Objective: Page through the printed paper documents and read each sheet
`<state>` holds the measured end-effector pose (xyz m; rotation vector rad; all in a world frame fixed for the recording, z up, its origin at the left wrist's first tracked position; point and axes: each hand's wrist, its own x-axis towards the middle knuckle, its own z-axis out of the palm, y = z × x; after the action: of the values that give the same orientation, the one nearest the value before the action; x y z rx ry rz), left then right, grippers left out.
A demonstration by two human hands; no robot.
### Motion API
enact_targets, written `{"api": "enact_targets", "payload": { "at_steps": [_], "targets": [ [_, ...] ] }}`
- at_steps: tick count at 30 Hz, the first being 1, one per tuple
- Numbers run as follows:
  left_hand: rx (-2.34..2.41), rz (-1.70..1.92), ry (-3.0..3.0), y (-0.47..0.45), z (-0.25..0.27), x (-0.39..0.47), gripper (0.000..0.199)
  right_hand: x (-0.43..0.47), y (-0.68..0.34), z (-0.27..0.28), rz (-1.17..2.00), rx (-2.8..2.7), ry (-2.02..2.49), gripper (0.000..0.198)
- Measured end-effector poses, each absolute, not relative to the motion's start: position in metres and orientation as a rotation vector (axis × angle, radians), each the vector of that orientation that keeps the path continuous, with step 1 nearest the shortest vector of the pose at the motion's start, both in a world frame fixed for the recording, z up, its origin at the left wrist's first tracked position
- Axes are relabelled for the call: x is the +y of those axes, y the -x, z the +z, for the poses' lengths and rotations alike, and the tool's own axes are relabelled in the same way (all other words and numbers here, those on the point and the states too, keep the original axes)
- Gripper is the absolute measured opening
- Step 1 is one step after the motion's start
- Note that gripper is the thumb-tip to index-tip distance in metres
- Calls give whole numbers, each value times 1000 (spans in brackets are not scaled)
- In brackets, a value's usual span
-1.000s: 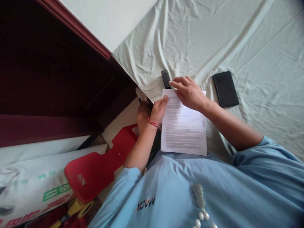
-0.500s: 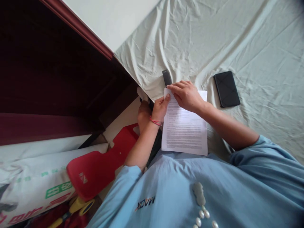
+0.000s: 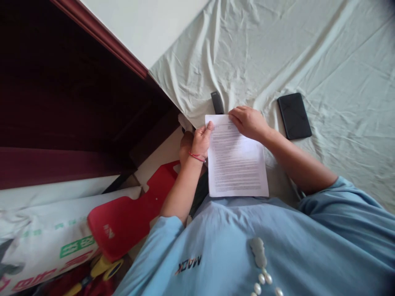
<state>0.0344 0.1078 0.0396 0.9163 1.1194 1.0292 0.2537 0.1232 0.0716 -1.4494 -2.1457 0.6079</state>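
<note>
A stack of printed paper sheets [image 3: 237,168] lies in front of my body, its lower edge against my shirt. My left hand [image 3: 202,139] grips the left edge, thumb on top and the other fingers hidden underneath. At the top edge, right of the middle, my right hand [image 3: 249,122] pinches the sheets with its fingers curled over. Just beyond the paper's top edge lies a dark stapler-like object [image 3: 217,102], its near end close to the sheets or partly behind them.
A black flat case [image 3: 294,116] rests on the pale wrinkled sheet [image 3: 339,74] to the right. On the left are a dark wooden cabinet [image 3: 77,90], a red plastic chair or stool [image 3: 123,222] and a white printed sack [image 3: 40,238].
The paper stack has shifted slightly left and tilted, along with my left hand. My right hand has slid right along the top edge, away from the upper left corner.
</note>
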Motion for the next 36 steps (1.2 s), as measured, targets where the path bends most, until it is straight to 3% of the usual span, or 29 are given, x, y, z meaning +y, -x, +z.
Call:
{"api": "enact_targets", "payload": {
  "at_steps": [17, 24, 36],
  "targets": [
    [1317, 914, -799, -12, 4, -9, 60, 137, -248, 40, 717, -2200, 1693, 30],
    [1265, 892, -566, -22, 10, -15, 67, 152, -250, 31, 677, -2248, 1637, 34],
    [1205, 800, -459, -38, 15, -25, 78, 165, -252, 74, 741, -2477, 1892, 35]
  ]
}}
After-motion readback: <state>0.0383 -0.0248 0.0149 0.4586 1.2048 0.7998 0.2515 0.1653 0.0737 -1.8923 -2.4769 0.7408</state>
